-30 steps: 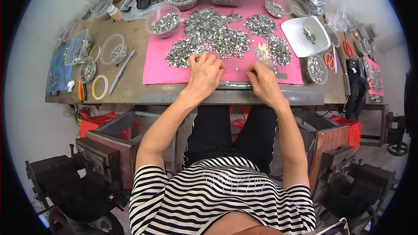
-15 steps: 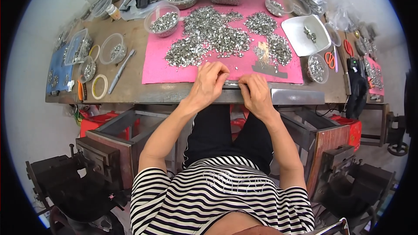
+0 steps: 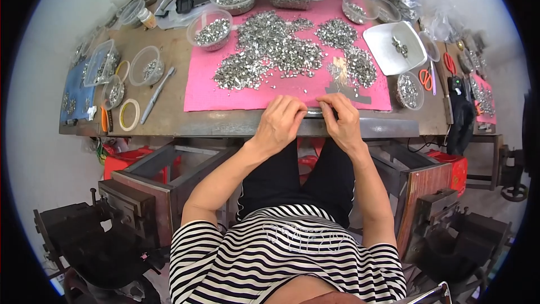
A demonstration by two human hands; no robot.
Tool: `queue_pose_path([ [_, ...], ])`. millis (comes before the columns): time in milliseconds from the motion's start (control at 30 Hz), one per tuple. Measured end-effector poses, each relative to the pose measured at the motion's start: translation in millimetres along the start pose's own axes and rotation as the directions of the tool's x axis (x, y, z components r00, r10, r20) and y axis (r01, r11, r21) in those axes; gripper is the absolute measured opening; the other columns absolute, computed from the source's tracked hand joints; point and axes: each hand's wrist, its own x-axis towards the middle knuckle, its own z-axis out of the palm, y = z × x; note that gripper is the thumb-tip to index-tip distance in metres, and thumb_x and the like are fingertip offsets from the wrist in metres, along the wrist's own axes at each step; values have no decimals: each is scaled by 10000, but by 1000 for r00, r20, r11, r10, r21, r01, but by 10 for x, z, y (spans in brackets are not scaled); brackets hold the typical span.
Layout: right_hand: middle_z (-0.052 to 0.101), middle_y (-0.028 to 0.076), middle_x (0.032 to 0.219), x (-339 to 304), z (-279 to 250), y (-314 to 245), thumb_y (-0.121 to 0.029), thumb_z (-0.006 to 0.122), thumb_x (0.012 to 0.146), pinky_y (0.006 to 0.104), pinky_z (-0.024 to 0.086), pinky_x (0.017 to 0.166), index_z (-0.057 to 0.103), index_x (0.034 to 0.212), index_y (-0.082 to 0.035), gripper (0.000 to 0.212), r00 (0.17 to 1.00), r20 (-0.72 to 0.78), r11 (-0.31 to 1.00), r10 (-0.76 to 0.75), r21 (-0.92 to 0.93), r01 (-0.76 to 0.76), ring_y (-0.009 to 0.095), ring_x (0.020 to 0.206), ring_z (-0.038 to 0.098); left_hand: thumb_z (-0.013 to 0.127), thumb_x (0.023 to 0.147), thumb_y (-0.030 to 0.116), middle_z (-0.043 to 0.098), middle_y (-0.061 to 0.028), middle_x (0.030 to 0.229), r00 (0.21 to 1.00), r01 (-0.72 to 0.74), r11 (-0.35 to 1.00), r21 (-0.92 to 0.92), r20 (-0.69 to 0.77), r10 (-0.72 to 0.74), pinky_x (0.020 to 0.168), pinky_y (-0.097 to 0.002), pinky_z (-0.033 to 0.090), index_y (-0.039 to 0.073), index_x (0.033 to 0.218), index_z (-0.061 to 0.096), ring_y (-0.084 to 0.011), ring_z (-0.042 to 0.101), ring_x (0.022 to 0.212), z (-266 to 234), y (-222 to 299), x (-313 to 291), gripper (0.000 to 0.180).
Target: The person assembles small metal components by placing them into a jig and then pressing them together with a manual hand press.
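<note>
At the near edge of the pink mat (image 3: 211,98), my two hands come close together with bent fingers. My left hand (image 3: 280,121) pinches thumb and fingers together; whatever is in them is hidden. My right hand (image 3: 341,119) also has its fingertips closed, pointing toward the left, on something too small to name. A small shiny metal strip (image 3: 314,111) shows between the hands at the table edge. Beyond them, heaps of small silvery metal pieces (image 3: 295,56) spread over the mat, and a bundle of thin pins (image 3: 339,71) lies near the right heap (image 3: 361,67).
Clear tubs of metal pieces (image 3: 211,29) line the mat's far side. A white tray (image 3: 382,56) stands right, near a round tub (image 3: 409,91) and orange-handled scissors (image 3: 426,80). Left lie tweezers (image 3: 157,95) and a tape roll (image 3: 129,114). A metal bar (image 3: 389,128) edges the table.
Both hands have shifted a little to the right and nearer to me, the left one more. Their fingers stay closed. The heaps and tubs look the same.
</note>
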Motion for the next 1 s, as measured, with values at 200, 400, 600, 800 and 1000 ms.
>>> queue_pose_path([
  [200, 630, 121, 869, 365, 169, 77, -6, 683, 878, 428, 488, 765, 701, 987, -33, 115, 988, 42, 988, -148, -39, 149, 318, 838, 620, 738, 805, 23, 629, -103, 944, 997, -65, 988, 142, -32, 70, 770, -414, 509, 33, 932, 641, -310, 614, 870, 25, 46, -8, 160],
  [400, 581, 116, 874, 796, 510, 238, -48, 731, 844, 443, 492, 751, 751, 1020, -74, 179, 955, 201, 964, -217, -110, 242, 320, 863, 596, 775, 826, 122, 650, -73, 975, 989, -124, 969, 214, -54, 138, 919, -485, 467, 77, 960, 705, -280, 611, 926, -21, -18, -36, 159],
  [600, 606, 84, 886, 819, 692, 350, -110, 699, 871, 424, 459, 848, 739, 937, -83, 81, 934, 272, 941, -232, -182, 286, 289, 918, 608, 730, 879, 134, 704, -56, 980, 996, 2, 951, 309, -87, 26, 890, -422, 423, 98, 990, 735, -256, 625, 931, -379, -422, 276, 117],
  [800, 645, 108, 920, 848, 572, 199, -109, 696, 898, 431, 470, 851, 711, 937, -51, 71, 958, 231, 973, -168, -119, 199, 301, 941, 636, 751, 882, 195, 619, -102, 1093, 995, 78, 873, 481, -94, -37, 906, -450, 425, 112, 1182, 686, -318, 577, 1040, -422, -1249, 814, 318],
  [1000, 632, 122, 869, 603, -57, 161, -110, 702, 890, 461, 490, 788, 692, 905, -41, 71, 966, 237, 962, -100, -224, 154, 334, 847, 637, 738, 872, 96, 621, -147, 931, 998, 67, 960, 273, -20, -64, 783, -447, 510, 37, 1008, 697, -351, 640, 853, -453, -1463, 935, 154],
])
